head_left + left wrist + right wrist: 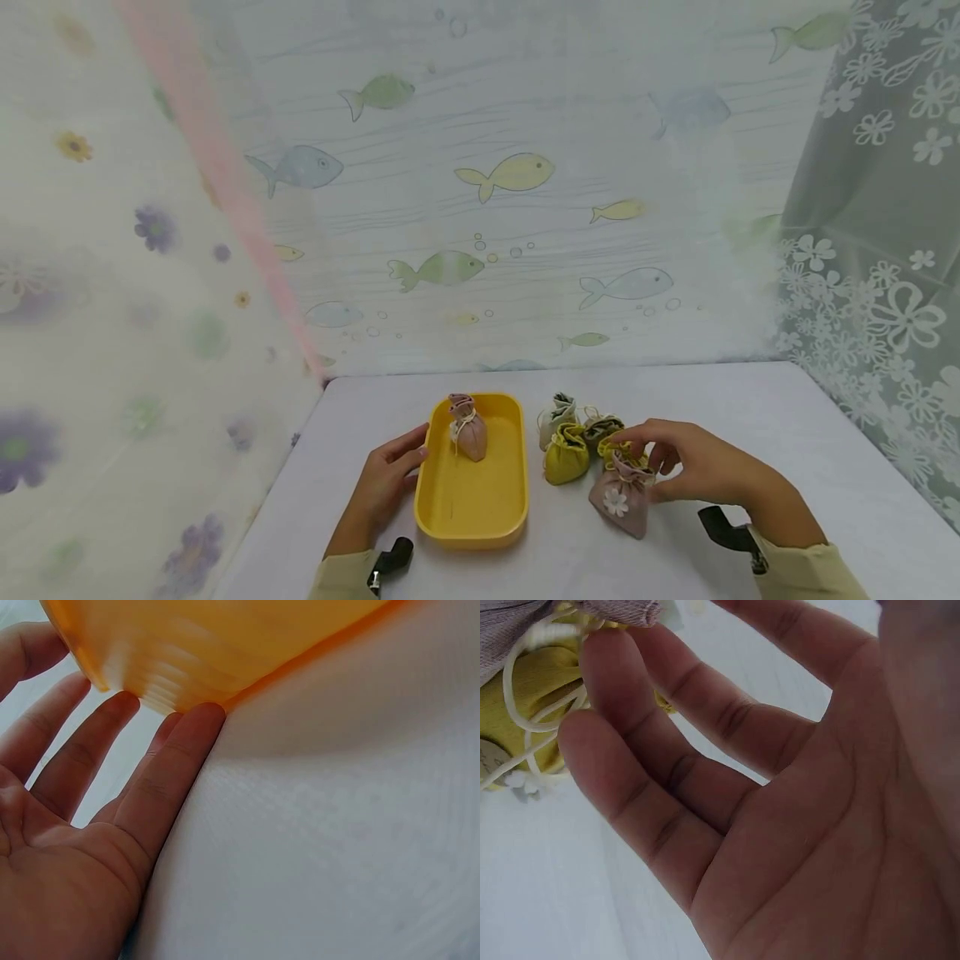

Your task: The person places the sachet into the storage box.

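Observation:
My left hand (384, 479) rests against the left side of a yellow plastic tray (472, 517), its fairly straight fingers (176, 765) touching the outer wall. Inside the tray, towards the far end, lies a small dusty-pink drawstring pouch (471, 435). To the right, my right hand (701, 467) reaches over a second pink pouch (622, 508) with a white flower on it. The fingers (604, 761) are loosely bent, fingertips right at its gathered neck and cream cord. Behind it, partly hidden by the hand, is a yellow pouch (611, 448).
Another yellow pouch (567, 457), a pale grey-green pouch (557, 417) and an olive-brown pouch (602, 428) stand close together right of the tray. White cloth covers the table (300, 500). A fish-patterned curtain (510, 250) hangs behind its far edge.

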Demonstrator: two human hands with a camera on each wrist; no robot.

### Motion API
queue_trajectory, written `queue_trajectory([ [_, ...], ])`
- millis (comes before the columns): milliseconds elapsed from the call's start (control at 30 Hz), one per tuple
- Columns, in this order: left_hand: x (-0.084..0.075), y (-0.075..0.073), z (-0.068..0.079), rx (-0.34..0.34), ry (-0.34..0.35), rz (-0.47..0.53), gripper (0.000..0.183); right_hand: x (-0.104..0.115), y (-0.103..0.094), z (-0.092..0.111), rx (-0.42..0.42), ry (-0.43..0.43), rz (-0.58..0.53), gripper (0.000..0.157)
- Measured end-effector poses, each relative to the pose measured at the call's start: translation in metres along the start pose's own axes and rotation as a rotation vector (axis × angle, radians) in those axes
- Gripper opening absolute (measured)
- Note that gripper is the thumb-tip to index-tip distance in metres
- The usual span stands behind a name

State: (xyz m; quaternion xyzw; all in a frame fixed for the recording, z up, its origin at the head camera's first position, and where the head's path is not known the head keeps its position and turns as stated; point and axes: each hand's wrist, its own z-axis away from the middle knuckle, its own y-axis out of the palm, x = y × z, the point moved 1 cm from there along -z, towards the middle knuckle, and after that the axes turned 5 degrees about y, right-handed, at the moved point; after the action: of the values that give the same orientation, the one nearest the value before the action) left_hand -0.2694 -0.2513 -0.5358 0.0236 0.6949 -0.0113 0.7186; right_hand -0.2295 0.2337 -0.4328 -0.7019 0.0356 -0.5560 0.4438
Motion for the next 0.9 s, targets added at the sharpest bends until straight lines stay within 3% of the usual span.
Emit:
queue_trajectory([
  [200,0.000,0.000,0.000,0.000,-0.004,-0.003,0.049,-0.004,0.004,-0.004,0.043,-0.026,-0.043,0.059],
  [567,-0.002,0.001,0.000,0.009,0.004,0.008,0.048,-0.002,0.005,-0.007,-0.041,-0.046,-0.007,0.028],
  [900,-0.001,0.001,0.000,0.008,-0.001,-0.003,0.049,0.000,0.011,-0.012,-0.092,-0.056,-0.018,0.017],
])
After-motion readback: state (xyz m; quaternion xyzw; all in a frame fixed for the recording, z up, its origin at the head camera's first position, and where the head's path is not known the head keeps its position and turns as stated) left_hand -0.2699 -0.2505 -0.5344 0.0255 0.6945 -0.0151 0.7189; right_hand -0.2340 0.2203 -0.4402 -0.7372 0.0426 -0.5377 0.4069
